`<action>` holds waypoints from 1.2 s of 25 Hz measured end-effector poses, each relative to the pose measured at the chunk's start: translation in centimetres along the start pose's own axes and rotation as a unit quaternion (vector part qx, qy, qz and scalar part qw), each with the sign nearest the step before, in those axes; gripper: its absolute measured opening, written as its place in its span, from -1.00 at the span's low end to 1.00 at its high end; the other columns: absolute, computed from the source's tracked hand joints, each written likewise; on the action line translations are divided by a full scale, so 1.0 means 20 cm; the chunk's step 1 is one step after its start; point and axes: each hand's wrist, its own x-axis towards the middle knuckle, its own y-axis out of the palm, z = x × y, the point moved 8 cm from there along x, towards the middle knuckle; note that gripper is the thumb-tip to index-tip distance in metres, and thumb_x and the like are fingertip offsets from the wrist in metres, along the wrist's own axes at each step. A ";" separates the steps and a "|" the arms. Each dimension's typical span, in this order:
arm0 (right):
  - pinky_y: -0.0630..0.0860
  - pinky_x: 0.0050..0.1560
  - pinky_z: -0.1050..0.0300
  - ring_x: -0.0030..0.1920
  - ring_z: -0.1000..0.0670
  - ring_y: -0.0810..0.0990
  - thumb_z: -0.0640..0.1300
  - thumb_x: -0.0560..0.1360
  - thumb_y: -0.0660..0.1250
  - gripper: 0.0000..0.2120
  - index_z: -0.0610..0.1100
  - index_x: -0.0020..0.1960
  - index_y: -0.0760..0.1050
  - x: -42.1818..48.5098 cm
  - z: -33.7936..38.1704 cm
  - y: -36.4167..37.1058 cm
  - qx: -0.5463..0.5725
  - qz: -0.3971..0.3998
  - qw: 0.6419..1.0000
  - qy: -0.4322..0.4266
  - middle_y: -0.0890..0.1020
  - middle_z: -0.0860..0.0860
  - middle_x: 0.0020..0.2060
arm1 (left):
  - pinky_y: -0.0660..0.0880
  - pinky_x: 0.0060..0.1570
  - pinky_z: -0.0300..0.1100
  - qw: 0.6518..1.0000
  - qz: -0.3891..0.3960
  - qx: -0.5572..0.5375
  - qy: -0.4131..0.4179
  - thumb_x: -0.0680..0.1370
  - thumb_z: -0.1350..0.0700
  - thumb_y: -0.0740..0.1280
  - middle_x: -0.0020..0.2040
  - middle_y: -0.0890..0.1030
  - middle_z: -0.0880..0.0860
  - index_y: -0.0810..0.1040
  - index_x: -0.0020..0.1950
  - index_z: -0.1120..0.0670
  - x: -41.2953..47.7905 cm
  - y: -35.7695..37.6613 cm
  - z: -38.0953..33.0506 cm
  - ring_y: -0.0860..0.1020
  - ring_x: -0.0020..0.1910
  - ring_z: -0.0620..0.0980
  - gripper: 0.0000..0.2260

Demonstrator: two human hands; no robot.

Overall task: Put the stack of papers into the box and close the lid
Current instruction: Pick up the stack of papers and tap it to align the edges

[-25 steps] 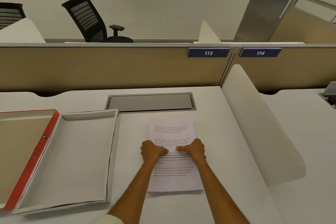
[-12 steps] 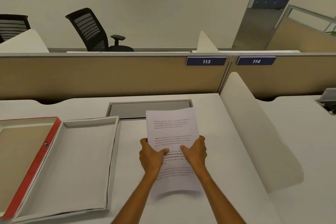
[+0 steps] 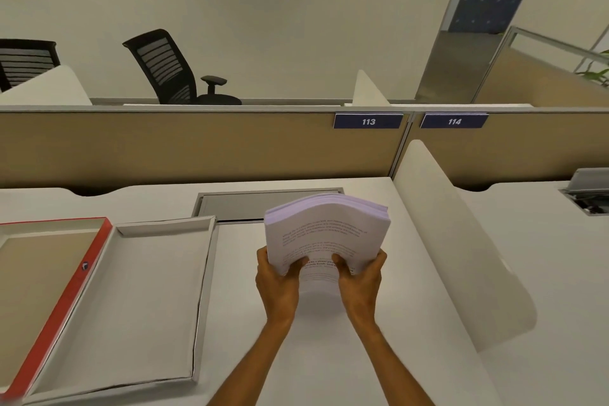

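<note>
Both hands hold the stack of papers (image 3: 324, 234) in the air above the desk (image 3: 379, 356), its far end tilted up and bowed so the sheet edges fan out toward the partition (image 3: 197, 148). The left hand (image 3: 276, 287) grips the near left corner, thumb curled over the top sheet and fingers hidden beneath; the right hand (image 3: 361, 283) does the same at the near right corner. The top page carries several blocks of printed text, one line in bold near the thumbs, but the words are too small to read. To the left, well apart from the stack, the open white box (image 3: 131, 306) lies flat on the desk with nothing inside, and its lid (image 3: 56, 300), edged in red with a brown inner face and a small dark logo on the red rim, lies just beside it at the far left. Behind the stack a grey cable hatch (image 3: 263, 204) is set into the desk. Two blue plates on the partition read "113" (image 3: 368, 121) and "114" (image 3: 454, 121). Large dark lettering on the wall (image 3: 296, 10) is cut off by the frame; the readable parts are "who take action," and "ho wait". A black chair (image 3: 171, 69) stands beyond the partition.
</note>
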 end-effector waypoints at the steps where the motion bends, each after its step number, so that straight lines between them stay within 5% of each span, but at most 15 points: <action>1: 0.61 -0.17 0.38 0.07 0.17 0.59 -0.19 0.34 0.57 -0.31 0.36 0.11 0.22 -0.01 -0.01 -0.01 0.002 0.002 1.000 0.003 0.53 0.23 0.05 | 0.56 -0.21 -0.44 1.000 0.001 -0.002 0.001 0.35 0.06 0.55 0.02 0.55 -0.22 0.34 0.08 -0.41 -0.01 0.00 0.01 0.61 -0.02 -0.04 -0.45; 4: 0.58 -0.20 0.44 0.06 0.31 0.56 -0.19 0.33 0.57 -0.29 0.39 0.12 0.23 -0.03 -0.06 -0.02 -0.001 0.009 1.000 0.012 0.53 0.33 -0.01 | 0.53 -0.22 -0.48 1.000 0.005 0.005 0.005 0.36 0.11 0.55 0.01 0.56 -0.22 0.36 0.07 -0.41 -0.04 0.00 0.04 0.60 -0.04 -0.05 -0.44; 8: 0.60 -0.18 0.41 0.07 0.24 0.57 -0.14 0.33 0.57 -0.30 0.39 0.14 0.20 -0.05 -0.10 -0.03 -0.013 0.023 1.000 0.013 0.51 0.33 0.01 | 0.54 -0.22 -0.49 1.000 0.009 0.002 0.003 0.36 0.14 0.55 0.02 0.56 -0.20 0.36 0.08 -0.42 -0.05 -0.04 0.09 0.60 -0.03 -0.07 -0.43; 13: 0.58 -0.10 0.44 0.12 0.16 0.54 -0.08 0.29 0.60 -0.24 0.38 0.17 0.17 -0.06 -0.10 -0.03 -0.043 0.053 0.998 -0.007 0.49 0.28 0.08 | 0.54 -0.17 -0.51 0.999 0.050 0.005 -0.005 0.29 0.06 0.59 0.07 0.56 -0.18 0.37 0.14 -0.34 -0.04 -0.05 0.12 0.59 0.03 -0.06 -0.40; 17: 0.60 -0.12 0.41 0.10 0.30 0.54 0.04 0.23 0.59 -0.27 0.34 0.22 0.24 -0.02 -0.05 -0.06 -0.040 0.063 0.997 -0.023 0.52 0.36 0.03 | 0.52 -0.15 -0.51 0.997 0.071 0.018 -0.008 0.22 -0.05 0.57 0.09 0.55 -0.19 0.36 0.15 -0.34 -0.01 -0.06 0.13 0.59 0.05 -0.05 -0.38; 23: 0.62 -0.10 0.35 0.09 0.11 0.59 0.05 0.22 0.59 -0.27 0.31 0.24 0.26 -0.03 -0.04 -0.04 -0.022 0.055 0.998 -0.019 0.55 0.24 0.07 | 0.52 -0.03 -0.36 0.996 0.086 0.035 -0.014 0.22 -0.06 0.56 0.11 0.53 -0.22 0.34 0.18 -0.28 -0.01 -0.05 0.12 0.58 0.05 -0.09 -0.38; 30: 0.56 -0.06 0.45 0.13 0.32 0.52 0.08 0.20 0.60 -0.23 0.37 0.24 0.23 -0.06 -0.08 -0.06 -0.029 0.031 0.999 -0.012 0.51 0.36 0.07 | 0.50 -0.08 -0.42 0.998 0.060 0.028 -0.011 0.24 -0.06 0.54 0.08 0.52 -0.25 0.34 0.16 -0.26 -0.01 -0.06 0.10 0.58 0.01 -0.11 -0.41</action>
